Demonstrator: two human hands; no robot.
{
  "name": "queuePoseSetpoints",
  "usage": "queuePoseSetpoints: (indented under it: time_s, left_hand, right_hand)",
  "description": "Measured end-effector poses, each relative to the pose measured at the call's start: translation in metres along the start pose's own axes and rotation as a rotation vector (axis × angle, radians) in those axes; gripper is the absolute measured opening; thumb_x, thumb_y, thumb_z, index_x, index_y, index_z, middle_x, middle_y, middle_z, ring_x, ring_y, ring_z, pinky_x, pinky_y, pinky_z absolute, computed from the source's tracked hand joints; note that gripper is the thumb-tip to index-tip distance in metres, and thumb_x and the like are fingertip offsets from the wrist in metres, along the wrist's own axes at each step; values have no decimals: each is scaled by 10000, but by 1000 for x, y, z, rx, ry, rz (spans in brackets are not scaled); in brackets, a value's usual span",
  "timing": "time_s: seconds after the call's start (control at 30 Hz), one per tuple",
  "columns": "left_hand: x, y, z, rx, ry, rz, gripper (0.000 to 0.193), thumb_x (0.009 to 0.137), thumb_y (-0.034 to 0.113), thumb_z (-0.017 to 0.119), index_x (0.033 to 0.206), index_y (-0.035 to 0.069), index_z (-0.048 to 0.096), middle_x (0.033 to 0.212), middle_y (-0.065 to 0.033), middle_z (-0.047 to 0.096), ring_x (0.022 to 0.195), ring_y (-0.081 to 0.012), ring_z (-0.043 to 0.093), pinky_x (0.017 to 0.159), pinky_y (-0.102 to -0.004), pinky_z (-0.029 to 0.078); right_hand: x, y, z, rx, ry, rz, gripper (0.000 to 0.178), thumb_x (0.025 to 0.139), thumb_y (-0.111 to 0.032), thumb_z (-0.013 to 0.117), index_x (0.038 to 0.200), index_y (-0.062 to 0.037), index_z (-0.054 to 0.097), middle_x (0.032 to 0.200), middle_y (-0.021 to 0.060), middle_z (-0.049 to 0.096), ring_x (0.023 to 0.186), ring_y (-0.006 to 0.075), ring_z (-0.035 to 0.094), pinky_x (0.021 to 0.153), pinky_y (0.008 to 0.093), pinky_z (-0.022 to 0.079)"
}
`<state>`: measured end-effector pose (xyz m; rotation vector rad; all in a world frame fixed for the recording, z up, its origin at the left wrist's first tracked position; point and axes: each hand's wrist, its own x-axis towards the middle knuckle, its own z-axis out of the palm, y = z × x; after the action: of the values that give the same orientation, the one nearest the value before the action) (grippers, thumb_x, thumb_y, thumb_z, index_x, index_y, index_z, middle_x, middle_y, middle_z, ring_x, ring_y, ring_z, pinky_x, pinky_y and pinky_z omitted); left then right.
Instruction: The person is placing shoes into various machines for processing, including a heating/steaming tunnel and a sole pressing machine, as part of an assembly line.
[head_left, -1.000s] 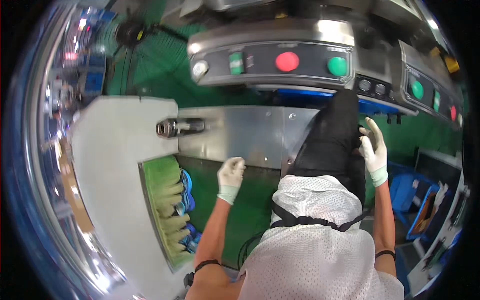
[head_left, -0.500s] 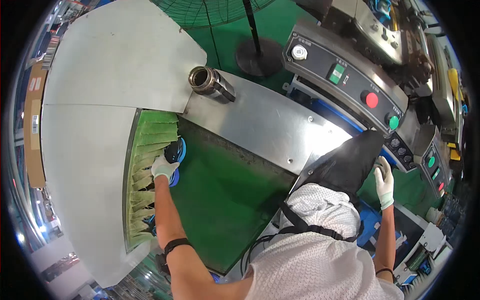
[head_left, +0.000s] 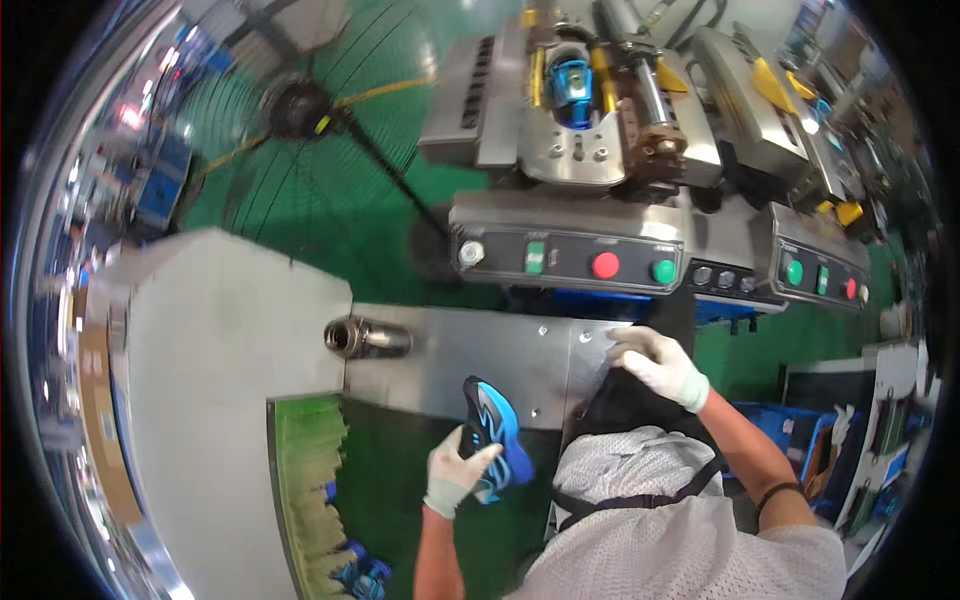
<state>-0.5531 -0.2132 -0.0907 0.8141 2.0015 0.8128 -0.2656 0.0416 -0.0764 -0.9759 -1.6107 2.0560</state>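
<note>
My left hand [head_left: 458, 472], in a white glove, grips a blue and black shoe [head_left: 502, 428] by its dark side, thumb and fingers pressed on it. The shoe is tilted over the green conveyor belt [head_left: 400, 470], close to the steel plate's front edge. My right hand [head_left: 658, 368], also gloved, hovers near my knee and the right end of the steel plate [head_left: 470, 350]. Its fingers are apart and partly bent, with nothing visible in them. Several more blue shoes [head_left: 365, 572] sit by the green strip curtain [head_left: 308, 490] at lower left.
A metal flask [head_left: 370, 338] lies on the plate's left end. Beyond stands a machine with a button panel [head_left: 570, 258] and a blue shoe [head_left: 572, 90] in its fixture. A fan [head_left: 300, 105] is at far left, a grey housing [head_left: 220, 350] at left, a blue bin [head_left: 790, 430] at right.
My left hand has drawn the shoe away from the strip curtain, rightward over the belt. My right hand has moved from beside the panel to above my knee. The view has swung toward the machines.
</note>
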Motion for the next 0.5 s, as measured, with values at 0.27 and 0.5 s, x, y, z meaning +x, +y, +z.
queuePoseSetpoints:
  time_s: [0.27, 0.5]
  left_hand:
    - [95, 157, 17, 2, -339, 884, 594, 886, 279, 751, 1368, -25, 584, 1357, -165, 623, 1248, -252, 596, 1070, -390, 461]
    - [258, 381, 52, 257, -120, 956, 681, 873, 214, 792, 1437, -37, 503, 1411, -206, 566, 1300, -294, 565, 1107, -376, 439]
  right_hand:
    - [15, 29, 6, 848, -421, 309, 790, 916, -505, 733, 1445, 37, 507, 1355, 108, 642, 1177, 163, 636, 1029, 331, 514]
    - [-55, -36, -85, 789, 48, -54, 1037, 712, -435, 924, 1508, 3, 426, 1404, 75, 597, 1214, 145, 608, 1050, 326, 491]
